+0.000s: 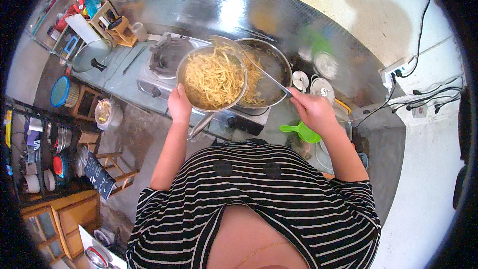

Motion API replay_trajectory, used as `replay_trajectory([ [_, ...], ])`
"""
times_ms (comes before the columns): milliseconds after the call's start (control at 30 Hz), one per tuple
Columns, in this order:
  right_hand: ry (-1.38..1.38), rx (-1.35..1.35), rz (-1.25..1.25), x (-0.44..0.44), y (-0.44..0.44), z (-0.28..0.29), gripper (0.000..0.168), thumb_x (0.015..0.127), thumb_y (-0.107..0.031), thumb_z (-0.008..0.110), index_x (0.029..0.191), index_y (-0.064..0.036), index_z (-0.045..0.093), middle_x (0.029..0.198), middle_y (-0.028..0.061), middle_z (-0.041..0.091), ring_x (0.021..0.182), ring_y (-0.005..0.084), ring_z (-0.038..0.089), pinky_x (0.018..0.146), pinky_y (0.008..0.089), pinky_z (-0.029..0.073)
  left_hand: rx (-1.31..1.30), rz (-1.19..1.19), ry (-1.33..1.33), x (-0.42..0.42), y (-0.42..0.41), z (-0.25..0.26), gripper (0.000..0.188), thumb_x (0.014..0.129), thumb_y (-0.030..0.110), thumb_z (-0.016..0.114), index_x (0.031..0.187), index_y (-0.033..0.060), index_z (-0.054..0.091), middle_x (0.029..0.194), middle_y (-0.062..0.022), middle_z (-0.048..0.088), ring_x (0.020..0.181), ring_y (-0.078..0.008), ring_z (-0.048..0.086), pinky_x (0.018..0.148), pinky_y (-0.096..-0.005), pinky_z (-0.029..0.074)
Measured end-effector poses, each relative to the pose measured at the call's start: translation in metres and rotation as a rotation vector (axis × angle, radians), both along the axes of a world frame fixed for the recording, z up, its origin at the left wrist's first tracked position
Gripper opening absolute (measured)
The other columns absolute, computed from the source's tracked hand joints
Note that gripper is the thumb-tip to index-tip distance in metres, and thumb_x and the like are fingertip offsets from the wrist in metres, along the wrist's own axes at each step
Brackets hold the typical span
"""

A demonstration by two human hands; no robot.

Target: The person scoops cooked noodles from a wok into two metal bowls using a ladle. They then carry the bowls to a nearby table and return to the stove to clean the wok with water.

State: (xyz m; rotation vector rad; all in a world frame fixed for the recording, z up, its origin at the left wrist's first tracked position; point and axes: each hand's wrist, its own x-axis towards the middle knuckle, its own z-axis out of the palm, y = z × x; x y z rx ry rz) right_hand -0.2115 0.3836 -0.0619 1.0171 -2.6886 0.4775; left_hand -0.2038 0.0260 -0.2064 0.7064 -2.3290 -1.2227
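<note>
My left hand (180, 104) grips the near left rim of a metal bowl (180, 68). Pale yellow shreds (213, 78), like shredded potato, heap inside it. My right hand (313, 110) is closed around the handle of a metal spatula (269, 76), whose blurred head lies at the bowl's far edge. Beside and partly beneath the bowl, a wide pan (274, 82) sits over the right burner, with more shreds along its left side. A metal handle (201, 125) sticks out below the bowl; I cannot tell which vessel it belongs to.
Left of the bowl is a bare gas burner (170, 58). A glass lid (87, 58) and chopsticks (134, 59) lie farther left. A green scoop (306, 132) and round lids (322, 89) are near my right arm. Cords hang from a power strip (394, 71). A stool (119, 173) stands at lower left.
</note>
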Motion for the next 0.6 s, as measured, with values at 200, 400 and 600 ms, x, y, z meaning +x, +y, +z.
replay_trajectory([
  [200, -0.132, 0.220, -0.037, 0.011, -0.026, -0.005, 0.029, 0.084, -0.017, 0.059, 0.112, -0.015, 0.060, 0.068, 0.0104, 0.061, 0.058, 0.0296, 0.060, 0.050, 0.0392, 0.047, -0.045, 0.002, 0.009, -0.007, -0.009, -0.008, 0.041, 0.095, 0.030, 0.042, 0.082, -0.0056, 0.058, 0.080, -0.0275, 0.059, 0.076, -0.0452, 0.055, 0.067, -0.0482, 0.042],
  [400, -0.061, 0.047, -0.101, 0.009, -0.025, -0.012, 0.031, 0.084, -0.018, 0.059, 0.116, -0.017, 0.059, 0.065, 0.0093, 0.059, 0.059, 0.0283, 0.060, 0.051, 0.0390, 0.047, 0.002, -0.018, -0.030, -0.013, -0.015, -0.010, 0.041, 0.094, 0.030, 0.042, 0.081, -0.0057, 0.058, 0.077, -0.0277, 0.058, 0.075, -0.0458, 0.054, 0.066, -0.0490, 0.042],
  [600, -0.096, 0.126, -0.124, 0.007, -0.043, -0.017, 0.028, 0.085, -0.020, 0.056, 0.112, -0.016, 0.060, 0.068, 0.0118, 0.061, 0.060, 0.0309, 0.060, 0.052, 0.0426, 0.048, 0.040, -0.040, 0.008, -0.019, -0.027, -0.015, 0.041, 0.094, 0.029, 0.042, 0.080, -0.0059, 0.057, 0.078, -0.0281, 0.058, 0.076, -0.0463, 0.054, 0.067, -0.0490, 0.042],
])
